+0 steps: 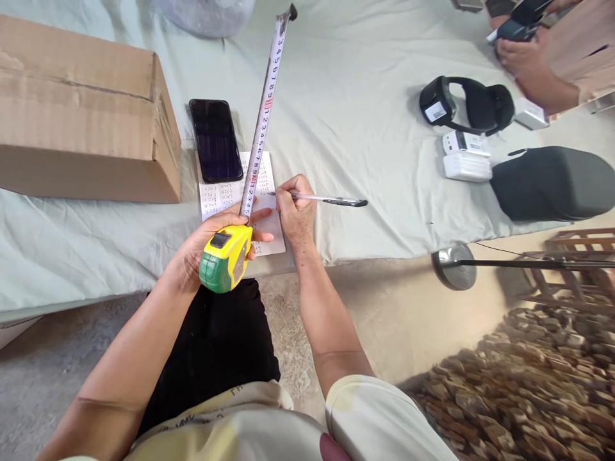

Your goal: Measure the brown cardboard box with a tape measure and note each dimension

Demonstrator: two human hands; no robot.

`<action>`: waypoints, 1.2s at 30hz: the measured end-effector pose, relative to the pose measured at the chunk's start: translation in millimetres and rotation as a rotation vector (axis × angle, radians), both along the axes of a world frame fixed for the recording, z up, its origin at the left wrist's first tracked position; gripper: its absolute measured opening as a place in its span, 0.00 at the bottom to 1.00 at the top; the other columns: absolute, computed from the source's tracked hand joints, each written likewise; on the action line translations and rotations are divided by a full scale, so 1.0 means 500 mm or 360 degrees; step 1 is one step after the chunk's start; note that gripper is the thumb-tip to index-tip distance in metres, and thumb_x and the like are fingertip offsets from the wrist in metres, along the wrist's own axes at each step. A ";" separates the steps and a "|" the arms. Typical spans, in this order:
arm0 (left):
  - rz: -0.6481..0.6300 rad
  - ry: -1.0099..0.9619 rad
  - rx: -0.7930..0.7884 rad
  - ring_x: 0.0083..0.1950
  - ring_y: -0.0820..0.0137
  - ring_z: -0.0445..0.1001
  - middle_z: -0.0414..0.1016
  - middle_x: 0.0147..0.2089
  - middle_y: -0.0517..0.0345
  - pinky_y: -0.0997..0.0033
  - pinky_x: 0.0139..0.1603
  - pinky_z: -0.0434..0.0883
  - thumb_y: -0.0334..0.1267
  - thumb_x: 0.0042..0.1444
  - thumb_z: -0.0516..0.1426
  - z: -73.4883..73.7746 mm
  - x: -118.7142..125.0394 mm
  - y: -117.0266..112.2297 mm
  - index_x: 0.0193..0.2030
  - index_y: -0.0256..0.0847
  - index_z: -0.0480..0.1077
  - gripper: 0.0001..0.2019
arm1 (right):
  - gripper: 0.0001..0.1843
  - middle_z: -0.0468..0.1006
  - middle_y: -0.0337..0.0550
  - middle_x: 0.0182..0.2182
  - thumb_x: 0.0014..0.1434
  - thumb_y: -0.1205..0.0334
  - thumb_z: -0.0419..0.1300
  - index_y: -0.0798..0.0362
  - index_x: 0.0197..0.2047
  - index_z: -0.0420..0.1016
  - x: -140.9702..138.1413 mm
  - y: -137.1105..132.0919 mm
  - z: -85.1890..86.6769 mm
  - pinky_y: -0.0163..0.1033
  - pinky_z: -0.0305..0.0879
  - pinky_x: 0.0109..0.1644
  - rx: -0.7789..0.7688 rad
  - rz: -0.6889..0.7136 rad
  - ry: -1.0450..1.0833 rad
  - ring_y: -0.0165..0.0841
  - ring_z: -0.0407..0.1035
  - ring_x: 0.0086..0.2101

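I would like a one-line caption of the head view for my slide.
Right hand holding a pen at a handwritten sheet, left hand holding an extended tape measure.

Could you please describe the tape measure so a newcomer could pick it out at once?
Start at the large cardboard box, then move right to the handwritten paper. The tape measure is held at the paper's near left edge, its printed strip stretching over it and past the phone. Its yellow-and-green case sets it apart from the black phone and slim pen.
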State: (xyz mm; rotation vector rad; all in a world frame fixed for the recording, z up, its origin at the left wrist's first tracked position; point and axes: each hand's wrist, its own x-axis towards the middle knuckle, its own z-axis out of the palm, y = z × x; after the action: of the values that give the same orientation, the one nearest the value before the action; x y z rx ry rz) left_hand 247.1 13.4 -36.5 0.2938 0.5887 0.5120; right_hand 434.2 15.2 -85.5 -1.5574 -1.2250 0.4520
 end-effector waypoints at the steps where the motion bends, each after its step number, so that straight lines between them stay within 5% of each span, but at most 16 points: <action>1: -0.0001 -0.0003 -0.0003 0.41 0.64 0.83 0.76 0.62 0.46 0.72 0.29 0.78 0.28 0.60 0.57 0.000 0.000 0.000 0.61 0.41 0.71 0.21 | 0.06 0.66 0.32 0.22 0.55 0.64 0.53 0.47 0.27 0.62 0.000 0.000 0.000 0.38 0.62 0.32 -0.0002 -0.0010 0.0008 0.29 0.62 0.25; 29: 0.0003 0.0016 0.0009 0.42 0.64 0.83 0.73 0.65 0.47 0.72 0.29 0.78 0.29 0.59 0.58 0.001 0.000 -0.001 0.56 0.40 0.74 0.18 | 0.07 0.65 0.31 0.21 0.55 0.64 0.53 0.47 0.26 0.61 0.001 -0.004 0.003 0.37 0.59 0.31 -0.0006 -0.0096 -0.0012 0.28 0.61 0.24; 36: 0.0002 0.0015 -0.0001 0.41 0.64 0.83 0.76 0.63 0.47 0.71 0.30 0.78 0.28 0.58 0.58 0.003 0.000 -0.002 0.63 0.42 0.71 0.24 | 0.07 0.66 0.31 0.22 0.55 0.63 0.53 0.47 0.26 0.61 -0.002 -0.002 0.006 0.38 0.61 0.32 -0.0082 -0.0086 -0.0026 0.29 0.61 0.25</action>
State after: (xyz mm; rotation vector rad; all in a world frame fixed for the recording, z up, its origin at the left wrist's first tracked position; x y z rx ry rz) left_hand 247.0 12.5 -35.1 0.2952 0.5981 0.5120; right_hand 433.3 14.5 -82.7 -1.6367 -1.1890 0.4393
